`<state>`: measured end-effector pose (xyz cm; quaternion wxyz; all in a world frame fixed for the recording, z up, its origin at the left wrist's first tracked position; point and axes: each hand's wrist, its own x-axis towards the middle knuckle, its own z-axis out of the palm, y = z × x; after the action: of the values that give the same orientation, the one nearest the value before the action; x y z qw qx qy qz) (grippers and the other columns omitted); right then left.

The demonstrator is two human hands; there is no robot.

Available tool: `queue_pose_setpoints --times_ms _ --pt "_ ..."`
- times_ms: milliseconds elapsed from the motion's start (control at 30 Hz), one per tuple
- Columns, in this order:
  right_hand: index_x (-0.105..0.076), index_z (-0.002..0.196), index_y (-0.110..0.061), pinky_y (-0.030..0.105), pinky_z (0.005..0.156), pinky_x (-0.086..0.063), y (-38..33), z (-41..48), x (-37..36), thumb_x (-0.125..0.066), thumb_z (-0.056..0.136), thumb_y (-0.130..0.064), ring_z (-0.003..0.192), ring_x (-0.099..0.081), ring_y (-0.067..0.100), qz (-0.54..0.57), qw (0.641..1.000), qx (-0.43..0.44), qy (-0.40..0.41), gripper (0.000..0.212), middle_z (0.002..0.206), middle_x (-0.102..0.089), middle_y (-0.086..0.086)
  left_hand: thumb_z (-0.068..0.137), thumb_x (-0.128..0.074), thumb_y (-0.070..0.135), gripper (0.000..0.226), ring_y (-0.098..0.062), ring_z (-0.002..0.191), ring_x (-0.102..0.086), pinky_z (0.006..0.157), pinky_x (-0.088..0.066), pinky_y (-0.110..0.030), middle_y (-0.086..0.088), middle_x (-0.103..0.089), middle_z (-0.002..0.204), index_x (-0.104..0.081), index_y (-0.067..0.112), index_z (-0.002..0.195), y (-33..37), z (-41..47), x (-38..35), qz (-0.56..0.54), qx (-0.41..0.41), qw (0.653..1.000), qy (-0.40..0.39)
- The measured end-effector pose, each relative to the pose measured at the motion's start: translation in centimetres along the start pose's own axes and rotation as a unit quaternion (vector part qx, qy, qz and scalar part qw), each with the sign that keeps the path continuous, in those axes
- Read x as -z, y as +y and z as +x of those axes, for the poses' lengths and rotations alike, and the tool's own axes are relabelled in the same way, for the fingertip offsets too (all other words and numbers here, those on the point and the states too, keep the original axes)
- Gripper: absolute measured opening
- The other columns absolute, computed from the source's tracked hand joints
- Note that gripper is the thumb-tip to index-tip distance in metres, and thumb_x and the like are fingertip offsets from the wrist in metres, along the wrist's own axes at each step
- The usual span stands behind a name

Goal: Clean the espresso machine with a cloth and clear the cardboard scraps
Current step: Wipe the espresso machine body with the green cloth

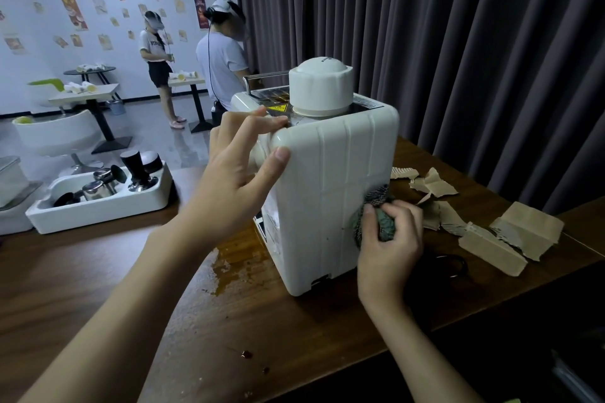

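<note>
Cream-white espresso machine (330,193) stands upright on the dark wooden table (98,288), with a ribbed panel turned toward the camera (back or side, cannot tell). Left hand (239,170) clasps the machine's upper near corner, fingers laid over the top edge and thumb pressed on the panel just below. Right hand (391,239) is curled round a bunched grey-green cloth (376,198) and holds it against the lower right part of the same panel, close to the machine's edge. A white domed cap (320,88) sits on top of the machine, with a metal rail (265,75) behind it. A wet brown patch (235,258) lies on the table, touching the machine's left base, and a few dark crumbs (246,354) lie nearer the front edge. Cardboard scraps (432,185) lie to the right of the machine, beyond the right hand. The small torn pieces are near the machine; two larger folded pieces (514,235) lie farther right. At the table's left end a white tray (98,216) holds metal jugs (98,186) and a black-handled tamper (136,170). A dark curtain (458,26) hangs behind the table. In the background two people (222,62) stand by small tables, in front of a white wall with posters.
</note>
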<state>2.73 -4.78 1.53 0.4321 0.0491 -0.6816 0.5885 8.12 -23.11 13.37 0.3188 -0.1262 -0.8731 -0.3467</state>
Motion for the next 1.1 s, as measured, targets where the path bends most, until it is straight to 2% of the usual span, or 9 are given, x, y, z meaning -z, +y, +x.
queue_pose_setpoints --times_ms 100,267,367,500,567,633,800,933,1100 --pt "-0.064 0.092 -0.004 0.031 0.084 -0.054 -1.6 -2.8 -0.8 -0.070 0.085 -0.007 0.100 -0.056 0.008 -0.001 1.000 0.010 -0.021 0.009 0.104 -0.053 -0.003 0.096 -0.044 0.057 0.024 -0.009 0.145 -0.029 0.113 -0.037 -0.056 0.018 -0.036 0.125 -0.044 0.055 0.120 -0.1 0.0 -0.1 -0.006 -0.004 1.000 0.006" --pt "-0.065 0.089 -0.005 0.007 0.092 -0.040 -3.1 -7.3 -1.0 -0.069 0.086 -0.012 0.106 -0.048 -0.008 0.000 0.991 0.072 -0.116 0.009 0.105 -0.057 0.000 0.096 -0.044 0.057 0.022 -0.012 0.146 -0.030 0.111 -0.039 -0.057 0.015 -0.039 0.127 -0.045 0.057 0.118 -0.1 -0.1 -0.2 -0.019 -0.011 1.000 0.012" --pt "-0.065 0.091 -0.006 0.009 0.092 -0.041 -2.4 -6.7 -0.6 -0.068 0.087 -0.011 0.107 -0.049 -0.007 -0.002 0.986 0.085 -0.140 0.007 0.106 -0.057 -0.002 0.096 -0.044 0.059 0.020 -0.015 0.146 -0.030 0.110 -0.040 -0.057 0.014 -0.038 0.127 -0.043 0.063 0.116 -0.2 0.0 -0.2 -0.019 -0.011 1.000 0.007" --pt "-0.062 0.094 -0.007 0.018 0.082 -0.050 0.0 -3.5 0.0 -0.067 0.088 -0.008 0.098 -0.054 0.003 -0.019 0.998 -0.032 -0.055 0.008 0.106 -0.053 -0.005 0.096 -0.044 0.060 0.020 -0.015 0.146 -0.029 0.111 -0.040 -0.056 0.017 -0.036 0.126 -0.044 0.063 0.115 -0.2 -0.1 -0.2 -0.021 -0.005 1.000 0.004" --pt "-0.061 0.095 -0.006 0.013 0.080 -0.049 0.9 -2.4 0.3 -0.066 0.089 -0.005 0.094 -0.052 -0.001 -0.032 0.997 -0.058 -0.036 0.008 0.105 -0.053 -0.001 0.096 -0.045 0.058 0.023 -0.013 0.146 -0.029 0.113 -0.038 -0.057 0.019 -0.036 0.123 -0.045 0.056 0.119 -0.3 -0.1 -0.3 -0.024 -0.008 1.000 0.009" --pt "-0.060 0.095 -0.006 0.006 0.079 -0.044 0.9 -2.5 0.5 -0.065 0.089 -0.004 0.093 -0.052 -0.005 -0.036 0.996 -0.064 -0.040 0.008 0.105 -0.053 0.000 0.096 -0.045 0.057 0.024 -0.011 0.147 -0.028 0.113 -0.036 -0.057 0.021 -0.036 0.122 -0.045 0.055 0.121 -0.5 -0.1 -0.4 -0.026 -0.011 1.000 0.012" --pt "-0.057 0.089 -0.011 0.009 0.078 -0.044 -1.9 -7.5 -0.6 -0.067 0.088 -0.009 0.096 -0.052 -0.003 -0.051 0.992 -0.049 -0.101 0.011 0.102 -0.049 -0.008 0.097 -0.045 0.058 0.021 -0.010 0.147 -0.027 0.112 -0.039 -0.055 0.021 -0.037 0.121 -0.044 0.062 0.117 -0.7 0.0 -0.6 -0.037 -0.016 0.999 0.019" --pt "-0.054 0.087 -0.014 0.000 0.080 -0.037 -2.7 -9.6 -0.7 -0.068 0.086 -0.010 0.094 -0.048 -0.004 -0.062 0.984 -0.023 -0.166 0.014 0.100 -0.050 -0.009 0.097 -0.044 0.058 0.022 -0.012 0.146 -0.030 0.111 -0.040 -0.055 0.022 -0.038 0.120 -0.043 0.064 0.118 -0.8 0.0 -0.6 -0.040 -0.024 0.999 0.021" --pt "-0.049 0.087 -0.018 0.011 0.077 -0.041 -0.3 -6.1 0.2 -0.064 0.089 -0.006 0.090 -0.048 -0.001 -0.067 0.982 -0.125 -0.127 0.019 0.099 -0.046 -0.009 0.097 -0.045 0.058 0.023 -0.013 0.145 -0.031 0.110 -0.041 -0.055 0.034 -0.034 0.121 -0.044 0.063 0.119 -0.9 0.1 -0.5 -0.034 -0.023 0.999 0.020"
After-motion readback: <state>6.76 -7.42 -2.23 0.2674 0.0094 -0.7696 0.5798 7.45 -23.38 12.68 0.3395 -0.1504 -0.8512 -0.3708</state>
